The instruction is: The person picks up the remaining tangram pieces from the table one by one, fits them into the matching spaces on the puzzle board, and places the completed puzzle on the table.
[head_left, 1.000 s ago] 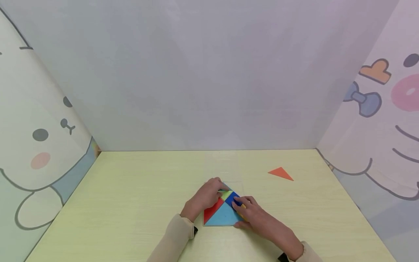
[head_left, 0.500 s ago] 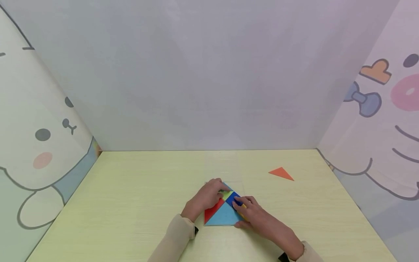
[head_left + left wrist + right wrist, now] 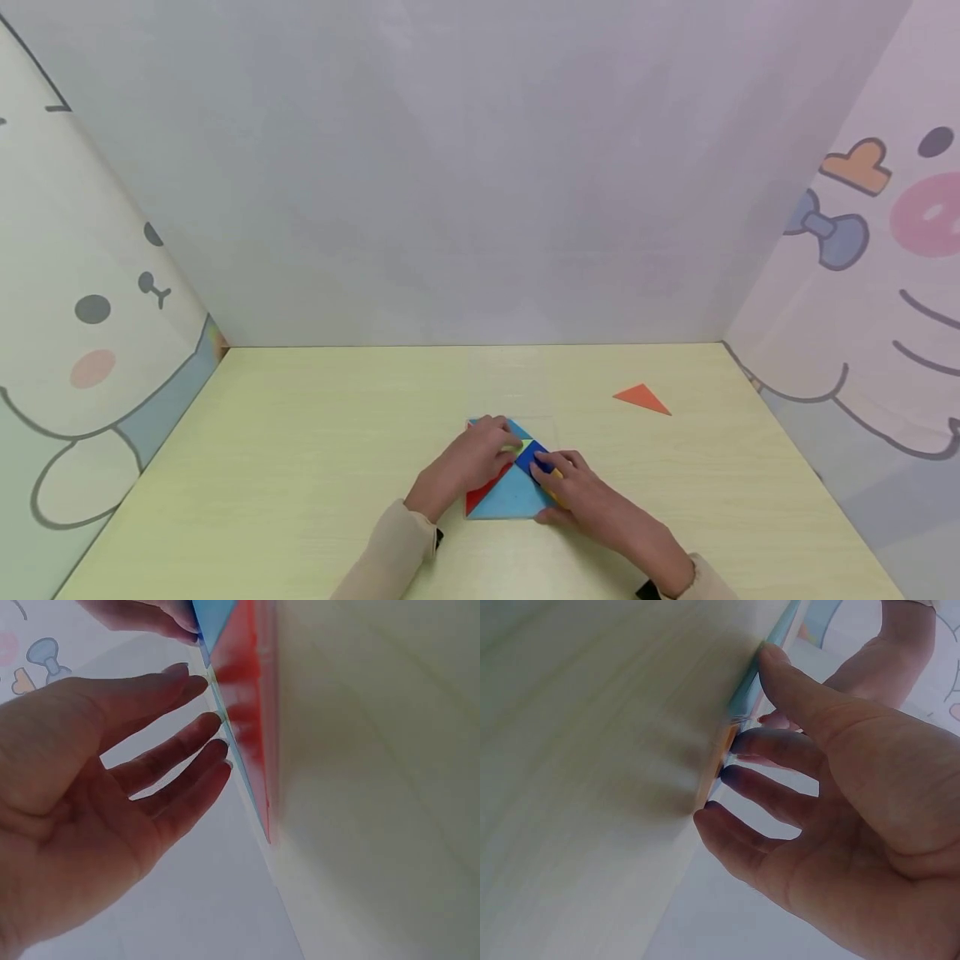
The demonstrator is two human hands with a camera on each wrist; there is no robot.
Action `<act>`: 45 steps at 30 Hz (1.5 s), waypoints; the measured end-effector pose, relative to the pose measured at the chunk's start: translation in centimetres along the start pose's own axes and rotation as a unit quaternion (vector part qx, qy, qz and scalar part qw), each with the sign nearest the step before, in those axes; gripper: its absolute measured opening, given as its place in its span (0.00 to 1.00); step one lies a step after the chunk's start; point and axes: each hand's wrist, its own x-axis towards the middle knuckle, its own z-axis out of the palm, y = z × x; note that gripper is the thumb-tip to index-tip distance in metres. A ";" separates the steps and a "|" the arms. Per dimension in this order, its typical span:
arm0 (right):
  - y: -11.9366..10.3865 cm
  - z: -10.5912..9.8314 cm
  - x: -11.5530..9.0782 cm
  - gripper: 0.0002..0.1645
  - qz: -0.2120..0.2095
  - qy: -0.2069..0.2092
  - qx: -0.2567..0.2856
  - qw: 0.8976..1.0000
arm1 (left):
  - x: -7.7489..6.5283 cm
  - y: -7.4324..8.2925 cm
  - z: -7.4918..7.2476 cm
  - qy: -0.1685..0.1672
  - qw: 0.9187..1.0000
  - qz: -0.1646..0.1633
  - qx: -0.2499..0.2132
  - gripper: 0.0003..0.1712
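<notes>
Tangram pieces lie flat together in a square layout at the middle front of the head view. A large light-blue triangle (image 3: 510, 497) is nearest, with a red triangle (image 3: 477, 497) at its left and a dark-blue piece (image 3: 527, 458) behind it. My left hand (image 3: 474, 460) reaches over the red triangle, its fingertips at a light-green piece (image 3: 527, 444) that it partly hides. My right hand (image 3: 591, 498) rests its fingers on the dark-blue piece and a yellow piece (image 3: 557, 473), thumb at the near-right corner. In the right wrist view, the orange-yellow edge (image 3: 718, 757) shows under the fingertips.
A loose orange-red triangle (image 3: 643, 398) lies apart toward the back right of the pale wooden table (image 3: 337, 417). A grey-white wall (image 3: 480, 183) stands behind, with cartoon-printed panels at both sides.
My left hand has shifted slightly nearer and down, covering more of the red triangle and baring the back-left corner of the layout. My right hand looks unchanged.
</notes>
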 end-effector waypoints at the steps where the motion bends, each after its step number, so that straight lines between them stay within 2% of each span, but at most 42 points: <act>1: 0.0 0.0 0.0 0.36 -0.002 0.003 -0.001 1.000 | -0.1 0.0 0.0 0.001 1.000 0.003 0.002 0.13; 9: 0.1 -0.1 0.0 0.36 0.006 -0.002 0.005 1.000 | -0.7 -0.1 0.1 -0.022 1.000 0.012 0.002 0.18; 14: 0.1 0.0 0.0 0.36 -0.002 0.003 0.003 1.000 | -1.2 0.0 0.1 -0.042 0.998 0.029 0.028 0.22; 27: 0.1 -0.2 -0.1 0.37 -0.001 0.001 0.016 1.000 | -2.0 0.0 0.4 -0.052 0.994 0.047 0.081 0.27; 36: 0.8 -0.8 0.2 0.34 0.023 -0.031 0.053 0.998 | -2.1 -0.1 0.2 -0.052 0.996 0.037 0.064 0.28; 40: 1.4 -1.1 0.1 0.30 0.034 -0.029 0.082 0.996 | -2.1 -0.2 0.3 -0.053 0.996 0.038 0.057 0.28; 45: 2.4 -1.2 0.0 0.27 0.036 -0.007 0.117 0.992 | -1.8 -0.2 0.5 -0.055 0.996 0.043 0.056 0.27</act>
